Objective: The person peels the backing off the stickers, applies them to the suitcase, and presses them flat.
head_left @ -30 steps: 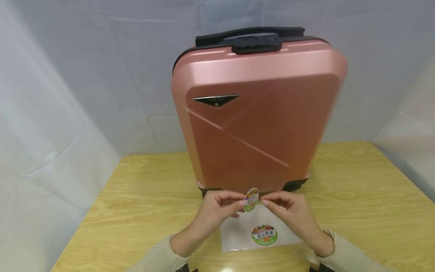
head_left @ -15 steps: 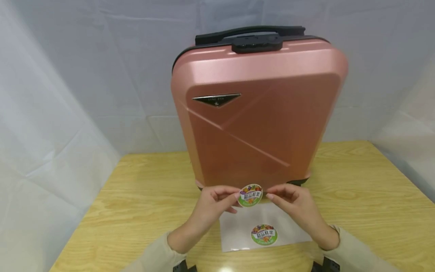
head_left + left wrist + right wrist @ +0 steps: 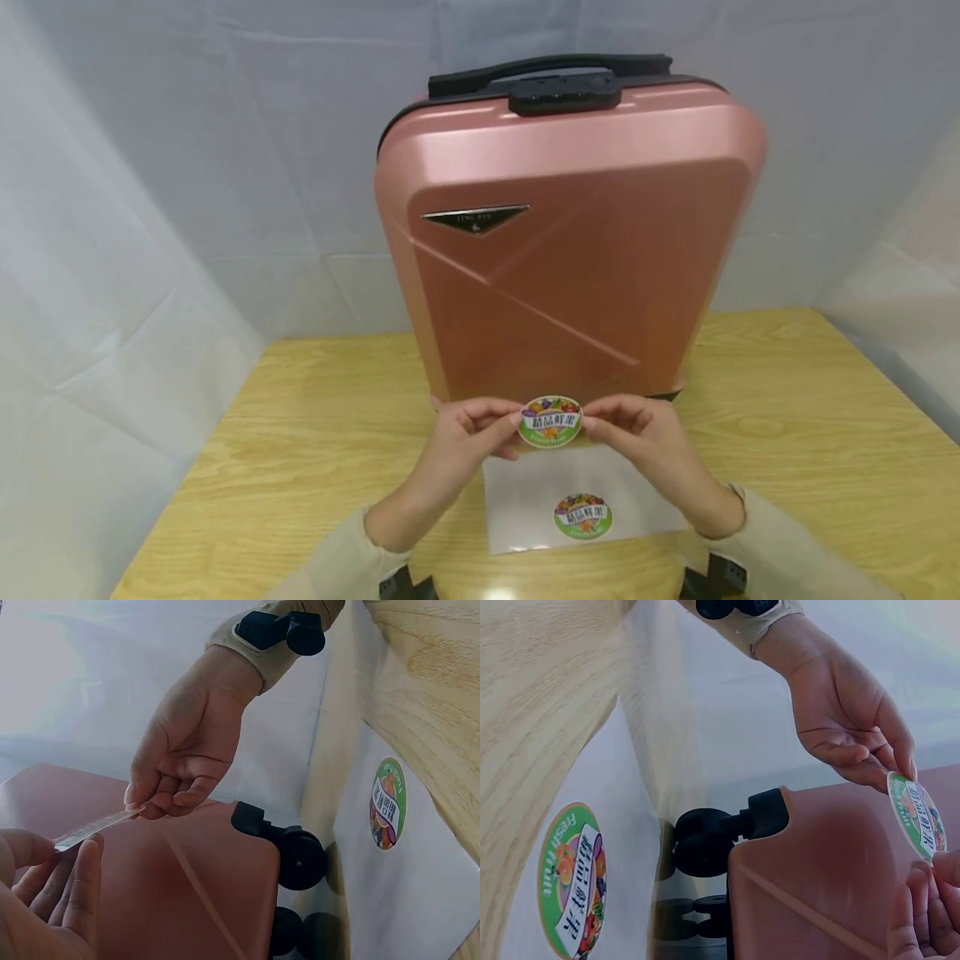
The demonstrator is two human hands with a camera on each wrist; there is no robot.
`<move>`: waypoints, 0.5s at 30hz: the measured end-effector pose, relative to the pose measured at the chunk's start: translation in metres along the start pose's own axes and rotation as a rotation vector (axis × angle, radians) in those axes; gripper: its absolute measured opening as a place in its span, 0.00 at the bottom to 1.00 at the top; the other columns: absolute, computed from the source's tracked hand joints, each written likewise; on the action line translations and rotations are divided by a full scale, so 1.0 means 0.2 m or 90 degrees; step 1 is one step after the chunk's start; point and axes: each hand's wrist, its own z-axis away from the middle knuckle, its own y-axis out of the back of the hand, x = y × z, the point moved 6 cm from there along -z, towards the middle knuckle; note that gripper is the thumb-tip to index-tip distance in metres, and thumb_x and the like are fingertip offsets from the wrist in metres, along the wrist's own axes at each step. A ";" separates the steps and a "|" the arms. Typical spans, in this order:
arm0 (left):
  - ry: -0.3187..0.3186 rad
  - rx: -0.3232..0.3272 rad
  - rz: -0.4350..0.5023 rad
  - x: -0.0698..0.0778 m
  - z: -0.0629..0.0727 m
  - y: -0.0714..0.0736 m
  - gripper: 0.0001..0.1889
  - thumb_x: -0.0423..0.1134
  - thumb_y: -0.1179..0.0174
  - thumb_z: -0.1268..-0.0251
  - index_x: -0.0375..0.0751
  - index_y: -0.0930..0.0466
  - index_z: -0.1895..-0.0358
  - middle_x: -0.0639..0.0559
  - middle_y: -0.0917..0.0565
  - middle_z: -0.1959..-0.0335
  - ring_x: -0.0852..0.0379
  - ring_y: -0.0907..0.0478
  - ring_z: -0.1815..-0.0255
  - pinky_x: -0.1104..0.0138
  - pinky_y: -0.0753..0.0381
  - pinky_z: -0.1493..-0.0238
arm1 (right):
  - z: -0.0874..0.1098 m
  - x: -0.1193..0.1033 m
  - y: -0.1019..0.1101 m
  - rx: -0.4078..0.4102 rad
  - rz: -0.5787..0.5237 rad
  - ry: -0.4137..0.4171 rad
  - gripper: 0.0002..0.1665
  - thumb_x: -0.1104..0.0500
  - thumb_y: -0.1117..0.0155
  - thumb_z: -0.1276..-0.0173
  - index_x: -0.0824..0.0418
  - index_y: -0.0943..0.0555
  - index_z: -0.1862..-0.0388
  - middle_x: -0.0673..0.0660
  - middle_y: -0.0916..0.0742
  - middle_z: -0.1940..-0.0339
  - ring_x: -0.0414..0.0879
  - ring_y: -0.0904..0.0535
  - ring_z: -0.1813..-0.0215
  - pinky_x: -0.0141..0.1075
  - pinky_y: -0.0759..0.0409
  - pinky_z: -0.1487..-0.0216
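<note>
An oval fruit sticker (image 3: 551, 422), green at the bottom with colourful fruit at the top, is held up between both hands, its printed side toward the head camera. My left hand (image 3: 467, 442) pinches its left edge between thumb and fingers. On the opposite edge, my right hand (image 3: 651, 446) pinches it the same way; the right wrist view shows the sticker (image 3: 917, 815) stretched between the two hands. Below lies a white backing sheet (image 3: 517, 508) with a second matching sticker (image 3: 583, 517) on it. Behind the hands stands a pink suitcase (image 3: 577, 275).
The suitcase stands upright on a wooden table (image 3: 322, 417), with a black handle (image 3: 551, 71) on top and a dark triangular badge (image 3: 477, 218). Its black wheels (image 3: 300, 857) show in the left wrist view. White cloth (image 3: 135, 208) hangs behind and at both sides.
The sticker has turned from nearly edge-on to face the head camera. Both hands have risen slightly, and the right fingers, apart from the sticker half a second ago, now pinch its right edge.
</note>
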 end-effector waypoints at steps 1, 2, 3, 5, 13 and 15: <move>-0.001 0.001 0.000 0.00 0.00 0.00 0.13 0.28 0.45 0.36 0.18 0.25 0.54 0.28 0.18 0.58 0.62 0.16 0.69 0.69 0.17 0.68 | 0.00 -0.01 0.00 0.002 -0.001 0.004 0.09 0.67 0.35 0.39 0.73 0.19 0.62 0.46 0.13 0.70 0.37 0.19 0.69 0.31 0.19 0.67; -0.002 0.003 0.000 0.00 0.00 0.00 0.13 0.28 0.45 0.36 0.18 0.25 0.54 0.28 0.19 0.58 0.62 0.16 0.69 0.69 0.17 0.68 | 0.00 -0.01 0.00 0.006 -0.002 0.007 0.08 0.67 0.35 0.39 0.73 0.19 0.63 0.46 0.13 0.71 0.37 0.19 0.70 0.30 0.19 0.67; -0.004 0.004 -0.001 0.01 0.00 0.00 0.13 0.28 0.45 0.36 0.18 0.25 0.54 0.27 0.19 0.58 0.62 0.16 0.69 0.68 0.17 0.68 | 0.00 -0.02 0.00 0.009 -0.004 0.010 0.08 0.67 0.35 0.39 0.73 0.19 0.63 0.45 0.13 0.71 0.37 0.19 0.70 0.29 0.20 0.68; -0.009 0.007 0.002 0.01 0.00 0.00 0.13 0.28 0.45 0.36 0.18 0.25 0.54 0.27 0.19 0.58 0.62 0.17 0.69 0.68 0.16 0.68 | 0.00 -0.03 0.00 0.014 -0.013 0.017 0.08 0.69 0.34 0.40 0.74 0.19 0.64 0.44 0.13 0.72 0.36 0.20 0.71 0.28 0.20 0.69; -0.027 0.013 0.019 0.03 -0.01 0.00 0.13 0.27 0.43 0.39 0.17 0.25 0.54 0.30 0.17 0.60 0.58 0.17 0.68 0.67 0.16 0.68 | 0.00 -0.07 0.02 0.030 -0.076 0.057 0.04 0.73 0.36 0.42 0.68 0.18 0.68 0.47 0.13 0.72 0.38 0.20 0.71 0.28 0.20 0.69; -0.027 0.012 0.013 0.04 -0.01 0.00 0.13 0.27 0.43 0.39 0.17 0.24 0.54 0.31 0.17 0.60 0.58 0.17 0.68 0.67 0.16 0.67 | 0.00 -0.08 0.02 0.031 -0.082 0.061 0.05 0.73 0.36 0.42 0.66 0.18 0.68 0.48 0.13 0.72 0.37 0.20 0.71 0.28 0.20 0.69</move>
